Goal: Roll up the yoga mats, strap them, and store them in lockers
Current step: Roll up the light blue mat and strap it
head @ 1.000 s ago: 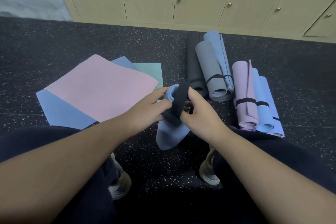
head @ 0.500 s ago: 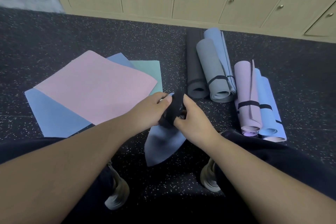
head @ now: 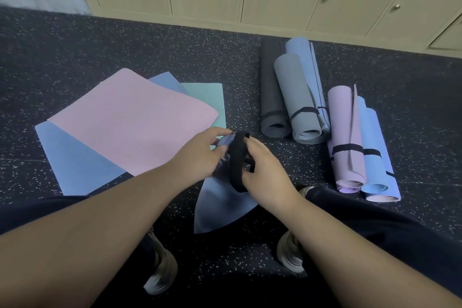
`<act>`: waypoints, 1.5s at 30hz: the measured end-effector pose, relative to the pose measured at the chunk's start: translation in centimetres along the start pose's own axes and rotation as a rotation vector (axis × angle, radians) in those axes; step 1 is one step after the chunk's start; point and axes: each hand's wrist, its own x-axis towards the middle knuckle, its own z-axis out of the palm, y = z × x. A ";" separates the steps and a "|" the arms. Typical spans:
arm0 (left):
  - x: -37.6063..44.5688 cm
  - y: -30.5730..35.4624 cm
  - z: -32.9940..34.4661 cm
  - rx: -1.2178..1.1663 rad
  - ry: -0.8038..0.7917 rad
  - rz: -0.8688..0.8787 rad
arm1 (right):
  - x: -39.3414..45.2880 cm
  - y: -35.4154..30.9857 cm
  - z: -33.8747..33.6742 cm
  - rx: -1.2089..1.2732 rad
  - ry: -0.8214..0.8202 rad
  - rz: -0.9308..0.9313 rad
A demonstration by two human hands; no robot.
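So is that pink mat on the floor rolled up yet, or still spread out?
Spread out. The pink mat lies flat on top of a blue mat, with no strap on it, unlike the rolled lilac mat nearby.

left arm: bare forearm reaches forward from lower left, wrist straight | left hand [head: 200,155]: fingers curled, tips at the rolled blue mat [head: 225,202] | right arm: bare forearm reaches in from lower right | right hand [head: 267,172]: fingers curled, gripping the black strap [head: 237,160] | the 2 hands close together, knuckles up
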 end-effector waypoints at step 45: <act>-0.6 0.0 -2.3 0.853 -0.103 0.251 | -1.1 0.6 -2.3 -0.529 -0.016 0.164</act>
